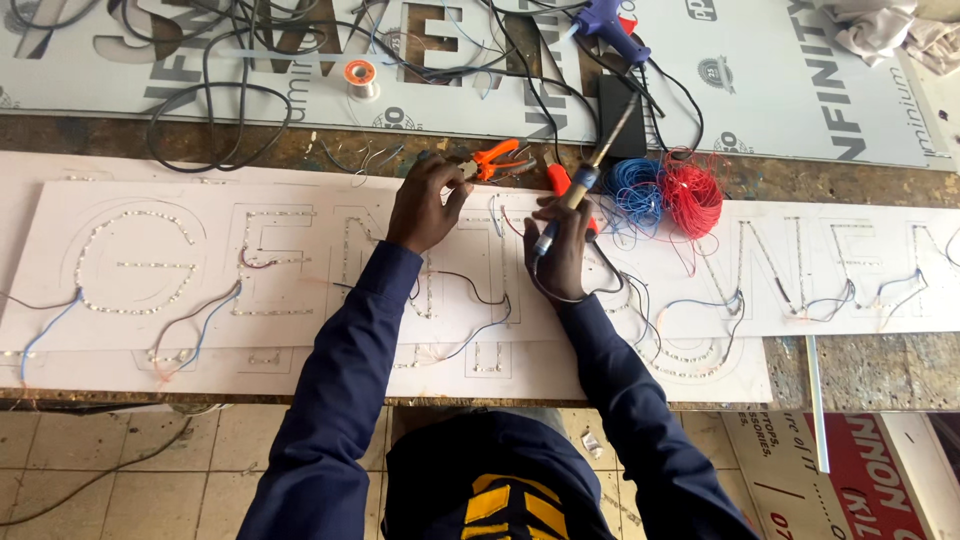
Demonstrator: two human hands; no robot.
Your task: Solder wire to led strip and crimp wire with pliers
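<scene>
Below, a worn wooden workbench point(860, 370) carries a long white sign panel point(300, 330) with large cut-out letter outlines lined with small light strips and thin blue and dark wires. Beige floor tiles point(100, 470) show under the bench edge.

On that panel the right hand point(560, 250) is closed around a blue-handled soldering iron point(585, 175). Its long axis runs diagonally, the metal tip pointing up and to the right, away from the person, the handle end low in the fist. The left hand point(425, 205) has its fingers curled around something small I cannot make out, just beside orange-handled pliers point(495, 160) lying at the panel's far edge.

Near the right hand lie a tangled coil of blue wire point(632, 190) and a coil of red wire point(692, 195), touching each other. Farther back, a grey sheet with dark printed lettering point(760, 90) holds black cables, a small solder spool point(361, 77) and a blue glue gun point(612, 25). A red printed board point(860, 480) leans at lower right.
</scene>
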